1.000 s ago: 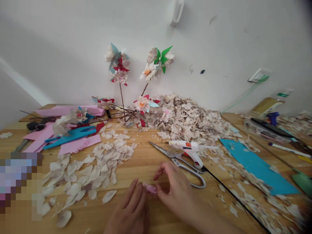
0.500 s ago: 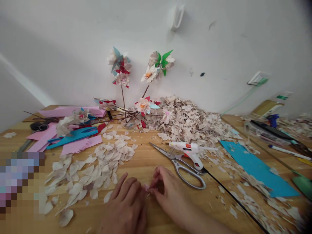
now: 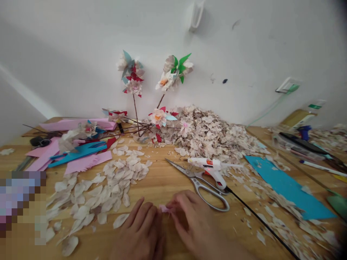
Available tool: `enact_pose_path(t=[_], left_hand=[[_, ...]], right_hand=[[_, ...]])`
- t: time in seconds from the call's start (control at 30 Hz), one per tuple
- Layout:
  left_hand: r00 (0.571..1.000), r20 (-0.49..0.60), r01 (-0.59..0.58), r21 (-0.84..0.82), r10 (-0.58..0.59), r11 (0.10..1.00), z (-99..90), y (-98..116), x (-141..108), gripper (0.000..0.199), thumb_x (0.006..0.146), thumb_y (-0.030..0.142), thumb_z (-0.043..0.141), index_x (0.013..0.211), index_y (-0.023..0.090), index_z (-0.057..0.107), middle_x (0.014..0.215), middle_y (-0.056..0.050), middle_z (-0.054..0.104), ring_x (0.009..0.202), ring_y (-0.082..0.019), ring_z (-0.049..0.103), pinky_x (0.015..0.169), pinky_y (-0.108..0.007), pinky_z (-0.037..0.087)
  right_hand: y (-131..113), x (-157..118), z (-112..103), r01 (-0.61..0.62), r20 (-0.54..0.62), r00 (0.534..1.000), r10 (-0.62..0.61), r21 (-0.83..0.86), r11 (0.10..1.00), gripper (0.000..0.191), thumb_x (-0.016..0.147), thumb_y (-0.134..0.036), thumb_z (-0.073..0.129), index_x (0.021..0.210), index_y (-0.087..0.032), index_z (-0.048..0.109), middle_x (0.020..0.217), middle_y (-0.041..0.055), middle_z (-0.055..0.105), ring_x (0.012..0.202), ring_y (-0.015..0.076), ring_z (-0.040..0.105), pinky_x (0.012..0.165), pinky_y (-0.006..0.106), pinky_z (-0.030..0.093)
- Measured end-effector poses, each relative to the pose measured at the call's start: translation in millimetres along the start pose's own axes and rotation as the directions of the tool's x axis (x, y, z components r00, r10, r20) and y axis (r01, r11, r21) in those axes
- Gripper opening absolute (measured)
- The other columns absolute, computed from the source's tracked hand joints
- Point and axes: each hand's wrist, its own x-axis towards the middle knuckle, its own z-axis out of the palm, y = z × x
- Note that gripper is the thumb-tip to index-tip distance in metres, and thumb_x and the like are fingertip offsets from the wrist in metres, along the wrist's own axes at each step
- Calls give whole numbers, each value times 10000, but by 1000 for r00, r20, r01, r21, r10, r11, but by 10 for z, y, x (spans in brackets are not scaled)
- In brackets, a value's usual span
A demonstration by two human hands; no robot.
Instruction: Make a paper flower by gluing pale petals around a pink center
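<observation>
A small pink paper piece (image 3: 164, 208) sits between my two hands, low over the wooden table. My right hand (image 3: 193, 220) pinches it from the right with thumb and forefinger. On the other side, my left hand (image 3: 139, 229) has its fingers bent together at the paper's left end; its thumb is hidden. Just beyond my right hand lie silver scissors (image 3: 199, 184), blades pointing to the far left. A white glue gun (image 3: 208, 164) rests against them. Loose pale petals (image 3: 116, 184) are spread to the left of my hands.
A big heap of dried petals (image 3: 206, 133) stands against the wall. Paper flowers on twigs (image 3: 165, 81) lean there. Pink paper (image 3: 84, 162) and blue strips (image 3: 78, 153) lie left, a blue sheet (image 3: 290, 187) right. The glue gun's black cord (image 3: 260, 220) runs toward the front.
My right hand has turned slightly, and more of the pink paper piece shows between my hands. The view has shifted a little; the things on the table stay put.
</observation>
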Motion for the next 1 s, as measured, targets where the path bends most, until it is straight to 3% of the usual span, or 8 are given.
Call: enact_pose_path(t=[0.1, 0.2, 0.43, 0.6, 0.8, 1.0], left_hand=[[999, 43, -11, -23, 12, 1000, -1, -5, 9, 225, 748, 219, 497, 893, 170, 662, 827, -30, 704, 825, -222, 637, 807, -383, 521], [996, 76, -37, -31, 39, 999, -40, -29, 32, 233, 711, 208, 546, 910, 163, 660, 828, -34, 710, 811, -231, 649, 779, -394, 550], [998, 47, -31, -70, 35, 997, -58, -55, 72, 222, 668, 174, 585, 875, 151, 663, 783, -39, 702, 776, -231, 658, 765, -412, 569], [998, 54, -12, -113, 18, 993, -58, -51, 85, 209, 673, 164, 584, 866, 145, 662, 794, -58, 698, 782, -245, 653, 750, -431, 574], [996, 86, 52, -207, -35, 977, -90, -40, 72, 209, 661, 112, 594, 858, 145, 655, 781, -66, 670, 790, -249, 628, 747, -453, 565], [996, 42, 90, -298, -81, 950, -88, -88, 94, 129, 711, 106, 586, 797, 181, 647, 729, -27, 627, 753, -200, 593, 840, -470, 497]], right_hand=[[-36, -36, -34, 165, 79, 985, -156, -133, 977, 291, 736, -42, 451, 991, -170, 508, 925, 77, 583, 871, 225, 516, 749, 369, 450], [-42, -35, -34, 219, 105, 973, -203, -171, 961, 349, 712, -45, 462, 1041, -148, 512, 923, 91, 598, 879, 234, 519, 747, 366, 457], [-40, -20, 15, 213, 80, 977, -200, -220, 952, 323, 716, -52, 464, 1020, -140, 527, 901, 96, 613, 881, 245, 530, 729, 370, 466], [-34, -28, 60, 124, 63, 992, -111, -254, 959, 263, 665, -36, 489, 895, -155, 533, 868, 81, 601, 821, 233, 538, 692, 352, 469], [-40, -7, 96, 220, 25, 973, -227, -380, 899, 296, 617, -27, 553, 891, -141, 537, 800, 74, 594, 749, 226, 545, 630, 325, 461], [14, -5, 63, 199, 10, 980, -201, -191, 961, 177, 809, -57, 451, 907, -182, 528, 865, 51, 585, 837, 196, 523, 729, 319, 444]])
